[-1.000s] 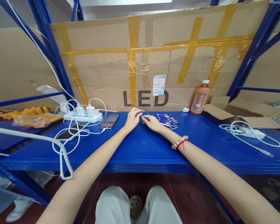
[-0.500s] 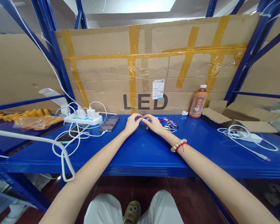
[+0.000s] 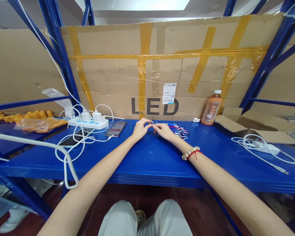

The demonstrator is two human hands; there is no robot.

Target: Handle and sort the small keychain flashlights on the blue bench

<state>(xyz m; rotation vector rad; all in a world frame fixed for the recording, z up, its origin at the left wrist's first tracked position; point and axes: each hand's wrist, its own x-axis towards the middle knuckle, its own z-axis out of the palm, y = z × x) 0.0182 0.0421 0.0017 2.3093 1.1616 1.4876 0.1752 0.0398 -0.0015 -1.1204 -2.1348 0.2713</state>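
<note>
Blue metal shelf point(image 3: 149, 157) | left hand point(image 3: 139, 128), right hand point(image 3: 164, 131) pinch something tiny, unidentifiable | beside pile of small blue-and-red keyring pens point(image 3: 178, 128): light, slippery, best pinched mid-barrel

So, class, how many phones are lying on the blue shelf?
2. One phone lies beside the power strip, left of the left hand; another phone lies nearer, under white cables. Others may be hidden.

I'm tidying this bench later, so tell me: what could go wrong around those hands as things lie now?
The left hand and right hand pinch something too small to make out above the blue shelf; dropped, it could roll off the front edge. The pile of small pens lies right beside the right hand and might get scattered. The white cable loops over the shelf edge near the left forearm, so it could snag.
</note>
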